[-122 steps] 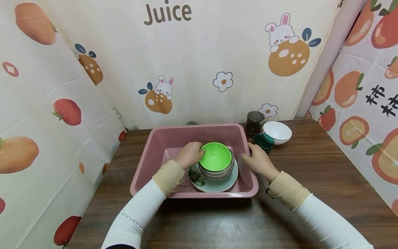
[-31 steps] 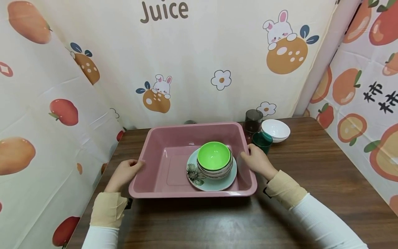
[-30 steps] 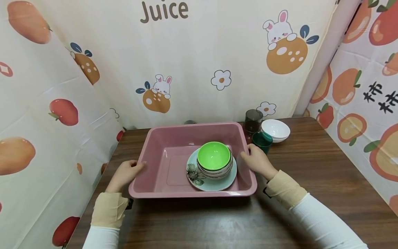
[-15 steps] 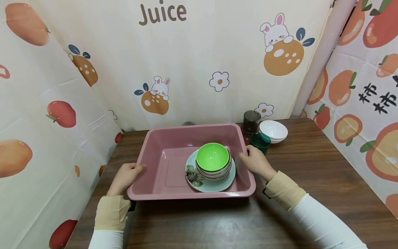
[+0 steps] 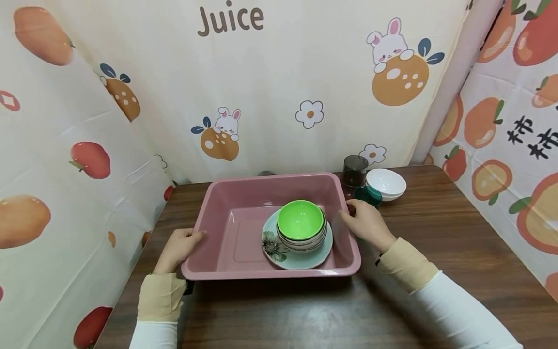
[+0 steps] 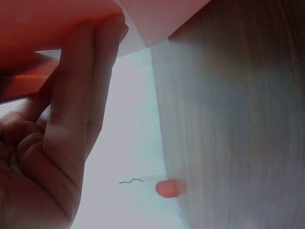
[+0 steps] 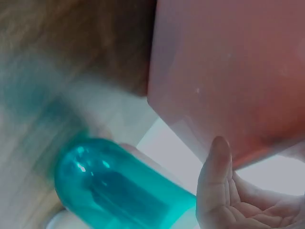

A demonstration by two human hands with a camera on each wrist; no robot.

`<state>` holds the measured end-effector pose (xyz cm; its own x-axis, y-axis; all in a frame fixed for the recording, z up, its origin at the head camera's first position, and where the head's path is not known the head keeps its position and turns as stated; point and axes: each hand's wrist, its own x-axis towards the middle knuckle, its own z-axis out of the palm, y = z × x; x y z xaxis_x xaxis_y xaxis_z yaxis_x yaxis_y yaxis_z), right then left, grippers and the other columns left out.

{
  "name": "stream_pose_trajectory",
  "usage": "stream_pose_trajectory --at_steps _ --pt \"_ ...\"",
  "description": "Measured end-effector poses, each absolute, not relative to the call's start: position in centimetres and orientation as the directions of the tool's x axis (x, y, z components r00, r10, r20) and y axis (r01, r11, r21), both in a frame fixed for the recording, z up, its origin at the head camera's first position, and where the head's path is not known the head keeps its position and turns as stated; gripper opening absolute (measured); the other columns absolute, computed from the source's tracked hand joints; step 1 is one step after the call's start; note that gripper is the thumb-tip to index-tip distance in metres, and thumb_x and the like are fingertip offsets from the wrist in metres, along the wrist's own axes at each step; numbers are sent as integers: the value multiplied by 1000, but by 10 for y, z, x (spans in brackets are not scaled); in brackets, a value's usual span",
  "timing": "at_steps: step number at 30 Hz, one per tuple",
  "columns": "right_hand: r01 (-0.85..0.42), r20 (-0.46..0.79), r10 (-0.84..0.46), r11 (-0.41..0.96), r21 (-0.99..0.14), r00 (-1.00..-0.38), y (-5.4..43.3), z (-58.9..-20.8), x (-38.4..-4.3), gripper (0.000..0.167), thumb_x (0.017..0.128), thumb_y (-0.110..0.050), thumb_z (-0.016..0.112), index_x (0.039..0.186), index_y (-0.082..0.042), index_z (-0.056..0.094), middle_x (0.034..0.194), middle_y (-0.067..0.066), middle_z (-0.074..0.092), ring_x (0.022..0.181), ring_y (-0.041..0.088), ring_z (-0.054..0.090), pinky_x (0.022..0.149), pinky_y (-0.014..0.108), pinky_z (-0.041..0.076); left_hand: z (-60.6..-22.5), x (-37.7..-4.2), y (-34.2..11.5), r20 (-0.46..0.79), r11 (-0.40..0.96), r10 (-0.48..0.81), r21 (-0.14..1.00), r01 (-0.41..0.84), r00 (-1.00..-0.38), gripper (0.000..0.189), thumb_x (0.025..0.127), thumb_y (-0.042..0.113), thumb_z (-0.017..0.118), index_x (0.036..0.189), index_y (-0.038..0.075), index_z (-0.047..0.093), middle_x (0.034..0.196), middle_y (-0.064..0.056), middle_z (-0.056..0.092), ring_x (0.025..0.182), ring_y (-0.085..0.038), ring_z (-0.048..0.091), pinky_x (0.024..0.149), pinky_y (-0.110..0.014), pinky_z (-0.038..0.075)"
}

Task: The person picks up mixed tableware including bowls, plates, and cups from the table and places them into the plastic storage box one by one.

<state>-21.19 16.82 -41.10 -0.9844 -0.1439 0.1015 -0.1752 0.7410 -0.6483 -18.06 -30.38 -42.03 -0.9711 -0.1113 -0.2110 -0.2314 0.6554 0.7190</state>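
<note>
A pink plastic basin [image 5: 244, 232] stands on the table, holding a pale plate [image 5: 323, 251] with a flower print. On the plate sits a stack of grey-white bowls [image 5: 305, 245], topped by a bright green bowl [image 5: 301, 219]. My left hand [image 5: 175, 248] grips the basin's left rim, thumb inside; in the left wrist view its long fingers [image 6: 71, 90] lie against the outer wall. My right hand [image 5: 369, 225] is at the right rim, thumb on the inner side and fingers outside. One fingertip [image 7: 219, 148] meets the outer wall in the right wrist view.
Close beyond my right hand is a teal cup [image 5: 368, 195], partly hidden by it. A dark tinted glass [image 5: 355, 169] and white bowls [image 5: 386, 182] stand at the table's back right. Printed curtains hang behind and at both sides.
My left hand has left the green bowl's edge for the basin's left rim, then slid slightly nearer. My right hand has just shifted a little outward, covering more of the teal cup. The basin looks unmoved.
</note>
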Motion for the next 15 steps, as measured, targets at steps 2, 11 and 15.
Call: stream_pose_trajectory --at_steps 2,11,15 --pt "-190 143 -127 744 -641 -982 171 -406 -213 38 93 -20 58 123 4 60 93 15 66 76 20 60 69 33 50 -421 -181 -303 -207 659 -109 717 -226 -972 35 94 29 58 90 -4 70 63 -1 64 57 -13 60 56 -30 50" --pt "-230 322 -3 707 -668 -947 194 -376 -220 41 99 -25 53 130 1 56 103 18 66 90 33 65 79 45 49 -420 -180 -303 -209 661 -113 714 -230 -972 35 94 30 58 88 -3 70 63 -1 63 57 -13 60 56 -30 49" --pt "-205 320 38 696 -688 -947 210 -360 -227 48 100 -27 50 136 4 50 113 25 62 103 43 61 85 55 49 -420 -181 -303 -210 654 -108 721 -229 -972 35 94 29 58 89 -3 70 63 -1 64 57 -13 60 56 -30 50"
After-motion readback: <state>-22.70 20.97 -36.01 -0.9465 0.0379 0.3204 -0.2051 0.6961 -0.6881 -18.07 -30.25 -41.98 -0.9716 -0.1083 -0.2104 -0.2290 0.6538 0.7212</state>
